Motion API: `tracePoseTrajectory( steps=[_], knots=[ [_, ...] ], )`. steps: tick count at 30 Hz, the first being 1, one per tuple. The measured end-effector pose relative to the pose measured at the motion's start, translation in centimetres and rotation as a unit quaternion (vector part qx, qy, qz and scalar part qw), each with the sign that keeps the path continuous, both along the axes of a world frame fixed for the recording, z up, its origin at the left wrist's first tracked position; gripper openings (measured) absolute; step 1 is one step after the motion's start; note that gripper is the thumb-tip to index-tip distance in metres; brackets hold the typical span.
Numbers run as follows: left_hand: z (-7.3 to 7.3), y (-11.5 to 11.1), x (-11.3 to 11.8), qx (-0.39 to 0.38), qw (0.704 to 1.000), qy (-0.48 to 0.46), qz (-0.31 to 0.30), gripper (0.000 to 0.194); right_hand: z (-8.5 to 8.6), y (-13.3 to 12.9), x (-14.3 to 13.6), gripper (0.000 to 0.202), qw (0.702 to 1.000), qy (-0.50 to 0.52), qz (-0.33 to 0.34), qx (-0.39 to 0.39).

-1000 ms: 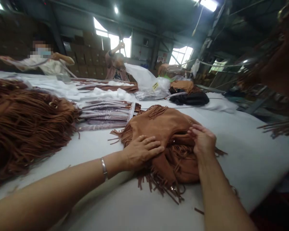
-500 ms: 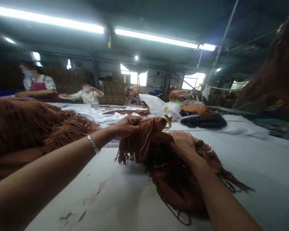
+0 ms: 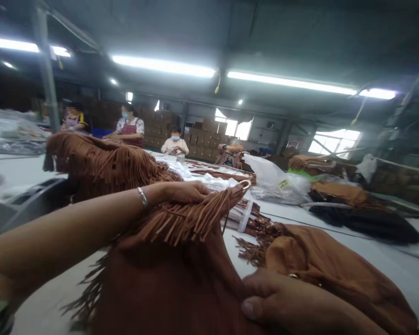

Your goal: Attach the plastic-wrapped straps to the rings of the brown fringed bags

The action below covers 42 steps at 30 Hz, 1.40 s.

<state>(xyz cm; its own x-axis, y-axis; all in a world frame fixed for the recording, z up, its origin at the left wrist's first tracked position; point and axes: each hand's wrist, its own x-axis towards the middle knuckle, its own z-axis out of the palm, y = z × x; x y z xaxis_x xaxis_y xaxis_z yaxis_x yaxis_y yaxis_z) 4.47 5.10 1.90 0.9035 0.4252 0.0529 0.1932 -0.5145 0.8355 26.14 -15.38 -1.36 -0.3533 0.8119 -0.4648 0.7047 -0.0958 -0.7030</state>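
A brown fringed bag (image 3: 160,279) hangs open in front of me, its fringe spread along the upper edge and a gold ring at its top corner. My left hand (image 3: 190,190) is closed around the fringed upper edge, a silver bangle on that wrist. Lower down, my right hand (image 3: 282,295) pinches the side edge of the same bag between thumb and fingers. Just beyond my right hand lies a second brown bag (image 3: 338,260) with metal fittings and a fringed tassel (image 3: 253,251). The lower part of the held bag runs out of view.
A pile of fringed brown bags (image 3: 104,163) stands at the left. Behind my hands are brown strips with studs (image 3: 256,218), a clear plastic bag (image 3: 279,186) and dark cloth (image 3: 363,223). Several co-workers, one in a checked apron (image 3: 131,132), are across the white table (image 3: 401,251).
My view has swung left. The bag in my hands is now nearer and spread out, with its side toward me. My right hand has moved from its top to its side edge.
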Motion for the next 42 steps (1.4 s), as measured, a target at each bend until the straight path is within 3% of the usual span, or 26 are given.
tracePoseTrajectory(
  steps=[3, 6, 8, 10, 15, 17, 21, 25, 33, 37, 40, 42],
  knots=[
    [-7.4, 0.7, 0.5, -0.009, 0.998, 0.067, -0.009, 0.037, -4.3, 0.4, -0.3, 0.024, 0.995, -0.064, 0.018, -0.076],
    [-13.5, 1.0, 2.3, 0.017, 0.995, 0.1, 0.011, 0.029, -7.5, 1.9, 1.3, 0.013, 0.986, -0.149, 0.036, -0.068],
    [-16.0, 1.2, 3.6, 0.042, 0.994, 0.1, 0.024, 0.022, -8.1, 4.0, 3.3, 0.01, 0.984, -0.172, 0.026, -0.046],
    [-17.3, 1.6, 4.3, 0.065, 0.994, 0.085, 0.033, 0.015, -7.8, 7.1, 5.8, 0.017, 0.981, -0.193, -0.01, 0.013],
    [-19.1, 2.7, 4.0, 0.069, 0.996, 0.027, 0.055, 0.016, -6.8, 17.1, 10.5, 0.023, 0.928, -0.287, -0.07, 0.229],
    [-19.9, 3.2, 3.7, 0.047, 0.997, 0.004, 0.058, 0.021, -7.8, 20.3, 10.2, 0.026, 0.904, -0.325, -0.052, 0.272],
    [-20.9, 4.1, 3.5, -0.014, 0.997, -0.041, 0.063, 0.028, -11.8, 24.3, 6.9, 0.029, 0.869, -0.387, 0.008, 0.309],
    [-21.0, 4.2, 3.6, -0.078, 0.991, -0.071, 0.081, 0.03, -14.1, 26.0, 5.0, 0.031, 0.848, -0.425, 0.025, 0.315],
    [-19.9, 4.6, 4.3, -0.195, 0.96, -0.094, 0.177, 0.037, -12.2, 26.5, 7.6, 0.024, 0.913, -0.295, 0.058, 0.276],
    [-20.1, 5.1, 4.2, -0.222, 0.946, -0.113, 0.208, 0.042, -11.8, 25.5, 8.3, 0.026, 0.932, -0.145, -0.043, 0.328],
    [-19.8, 5.4, 3.8, -0.217, 0.947, -0.118, 0.207, 0.04, -9.8, 25.2, 9.1, 0.036, 0.902, -0.025, -0.172, 0.394],
    [-18.7, 5.9, 3.4, -0.203, 0.948, -0.127, 0.211, 0.038, -7.6, 25.2, 9.3, 0.039, 0.869, 0.042, -0.243, 0.429]
  ],
)
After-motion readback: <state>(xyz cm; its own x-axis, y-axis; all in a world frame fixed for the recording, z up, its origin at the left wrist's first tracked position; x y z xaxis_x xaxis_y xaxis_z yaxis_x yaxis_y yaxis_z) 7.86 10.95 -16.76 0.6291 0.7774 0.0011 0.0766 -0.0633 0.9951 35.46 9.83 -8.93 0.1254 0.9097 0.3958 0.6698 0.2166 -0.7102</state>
